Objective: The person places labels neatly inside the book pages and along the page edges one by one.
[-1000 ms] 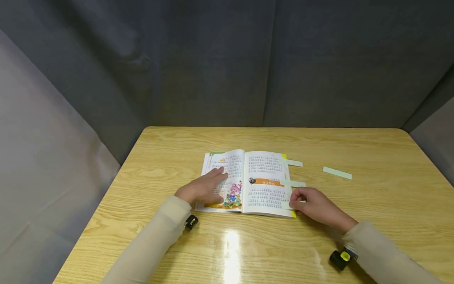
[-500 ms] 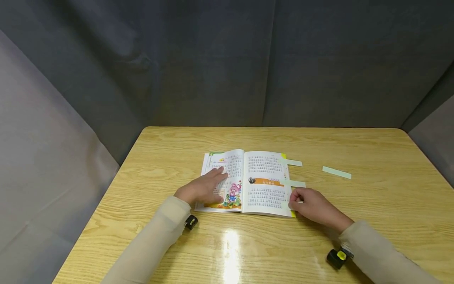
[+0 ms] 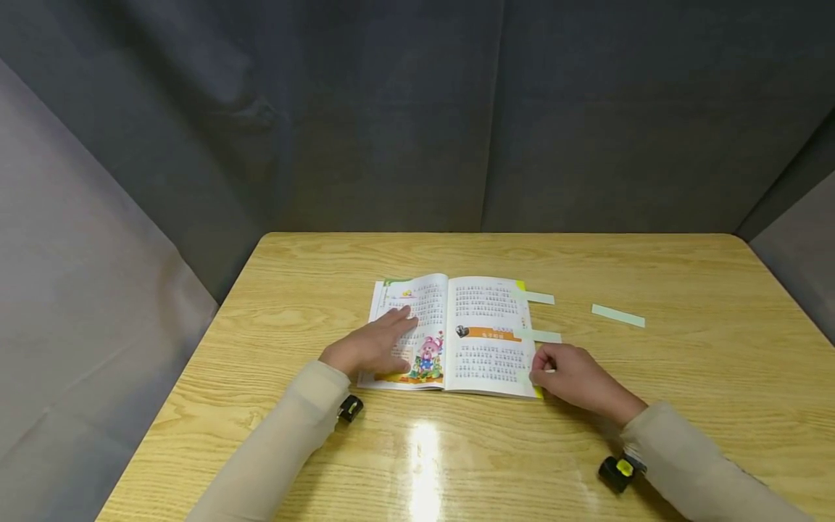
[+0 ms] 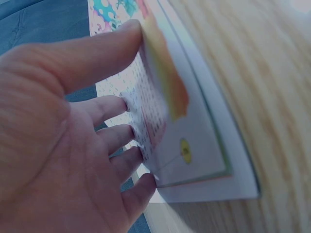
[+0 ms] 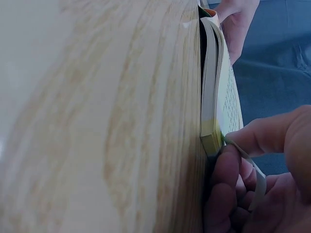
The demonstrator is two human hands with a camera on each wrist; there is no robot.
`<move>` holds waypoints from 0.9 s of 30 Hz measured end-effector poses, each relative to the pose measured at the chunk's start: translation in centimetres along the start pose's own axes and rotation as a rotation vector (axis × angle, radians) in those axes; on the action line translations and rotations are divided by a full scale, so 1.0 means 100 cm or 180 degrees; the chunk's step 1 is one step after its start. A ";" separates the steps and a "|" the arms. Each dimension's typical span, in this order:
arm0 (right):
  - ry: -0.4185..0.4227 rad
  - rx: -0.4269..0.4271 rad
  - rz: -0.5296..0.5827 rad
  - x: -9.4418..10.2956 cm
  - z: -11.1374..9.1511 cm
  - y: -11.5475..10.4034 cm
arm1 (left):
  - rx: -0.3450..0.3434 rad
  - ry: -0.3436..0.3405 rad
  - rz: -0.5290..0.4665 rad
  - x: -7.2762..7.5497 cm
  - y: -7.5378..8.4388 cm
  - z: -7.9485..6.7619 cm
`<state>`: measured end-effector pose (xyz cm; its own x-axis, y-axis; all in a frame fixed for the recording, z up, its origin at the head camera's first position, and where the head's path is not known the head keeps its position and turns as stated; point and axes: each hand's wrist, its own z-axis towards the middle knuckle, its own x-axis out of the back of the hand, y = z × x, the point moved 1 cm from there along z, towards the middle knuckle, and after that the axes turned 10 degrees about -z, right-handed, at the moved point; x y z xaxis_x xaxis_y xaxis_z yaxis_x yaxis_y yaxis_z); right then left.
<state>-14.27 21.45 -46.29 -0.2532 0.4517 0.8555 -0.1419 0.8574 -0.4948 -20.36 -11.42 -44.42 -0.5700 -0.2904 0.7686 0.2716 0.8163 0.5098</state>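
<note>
An open book (image 3: pixel 491 290) with printed text and a pink cartoon animal lies on the table. My left hand (image 3: pixel 372 346) rests on its left page with spread, mostly straight fingers; in the left wrist view the fingertips (image 4: pixel 132 132) touch the paper. At the lower right edge of the book, my right hand (image 3: pixel 574 377) pinches a pale green paper strip (image 5: pixel 260 183) between thumb and curled fingers. The strip's free end bends back toward the palm in the right wrist view. Two similar strips, an upper one (image 3: pixel 540 298) and a lower one (image 3: pixel 546 336), stick out from the right page.
Another pale green strip (image 3: pixel 617 316) lies loose on the wooden table (image 3: pixel 313 261), right of the book. A dark curtain (image 3: pixel 391 130) hangs behind the table's far edge. Black wrist cameras hang beneath both sleeves.
My right thumb and fingers have shifted slightly left at the book's lower right edge, and the strip there now shows less. The left hand stays in place on the page.
</note>
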 end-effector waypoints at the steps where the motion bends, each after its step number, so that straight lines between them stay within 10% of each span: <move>1: 0.0003 -0.0010 -0.0005 0.000 0.000 0.000 | 0.0003 0.0005 -0.0004 0.000 0.000 0.000; 27: 0.0207 0.0014 -0.0669 0.001 -0.002 -0.016 | 0.0011 0.0013 -0.0040 0.000 -0.001 0.001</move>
<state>-13.90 20.18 -45.35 -0.1553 0.2784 0.9478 -0.1892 0.9333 -0.3051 -20.43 -11.44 -44.52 -0.5701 -0.3028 0.7637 0.2617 0.8143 0.5182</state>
